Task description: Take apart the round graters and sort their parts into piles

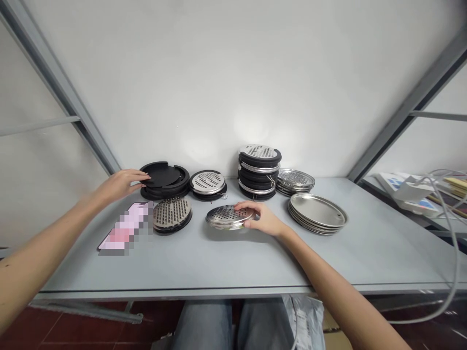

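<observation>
My left hand [126, 182] is at the left edge of a stack of black round plastic holders [164, 177], its thumb and fingers closed on the rim of the top one. In my right hand [265, 219] is a shiny round metal grater disc [224, 216], gripped by its right edge and tilted a little just above the table. Another grater disc with coarse raised teeth [172, 214] lies on a black base to the left of it. Behind, a fine-holed grater disc [208, 183] sits in a black holder.
A tall stack of graters in black holders [259, 172] stands by the wall. Right of it are more perforated discs [296, 179] and a stack of plain metal plates [317, 211]. A pink phone-like item [124, 226], partly blurred, lies at left. A white cable [454, 262] hangs at right.
</observation>
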`<state>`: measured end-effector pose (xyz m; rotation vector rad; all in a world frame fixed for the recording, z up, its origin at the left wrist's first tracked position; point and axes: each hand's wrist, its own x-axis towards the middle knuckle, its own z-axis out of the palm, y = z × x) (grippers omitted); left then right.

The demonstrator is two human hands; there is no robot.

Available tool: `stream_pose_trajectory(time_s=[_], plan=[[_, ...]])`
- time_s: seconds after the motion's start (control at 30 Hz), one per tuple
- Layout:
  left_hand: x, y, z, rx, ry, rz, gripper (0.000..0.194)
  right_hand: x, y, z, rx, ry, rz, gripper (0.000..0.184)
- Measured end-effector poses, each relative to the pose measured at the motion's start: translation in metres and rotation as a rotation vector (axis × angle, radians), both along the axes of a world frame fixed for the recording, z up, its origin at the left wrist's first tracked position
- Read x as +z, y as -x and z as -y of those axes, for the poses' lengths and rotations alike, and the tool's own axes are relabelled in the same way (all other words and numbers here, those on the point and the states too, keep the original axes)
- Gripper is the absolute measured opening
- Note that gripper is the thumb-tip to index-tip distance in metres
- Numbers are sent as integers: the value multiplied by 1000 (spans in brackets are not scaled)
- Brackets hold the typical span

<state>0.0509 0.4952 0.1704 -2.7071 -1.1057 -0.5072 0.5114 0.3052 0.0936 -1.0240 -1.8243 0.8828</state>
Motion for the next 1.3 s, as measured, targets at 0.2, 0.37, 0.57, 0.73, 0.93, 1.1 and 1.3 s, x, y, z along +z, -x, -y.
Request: stream_pose_trajectory(time_s=[0.2,0.37,0.57,0.73,0.93,1.1,1.3], plan=[[-7,1,7,-3,-80,9,37,0,0,0,0,-1,17,55],[-7,-5,14,-38,-47,61,35,1,-1,0,2,8,22,54],[-6,-8,14,-43,-4,84,37,1,-1,0,8,15,31,54],[-2,-10,17,-47,-38,80,39,1,-2,1,13,9,39,55],[2,-12,18,-35,-45,68,44,1,-2,1,17,3,53,56],[1,-19,12,-48,22,60,42,0,-1,1,12,-23,107,58],[-1,-27,10,-32,74,65,44,0,3,1,3,-111,197,67]])
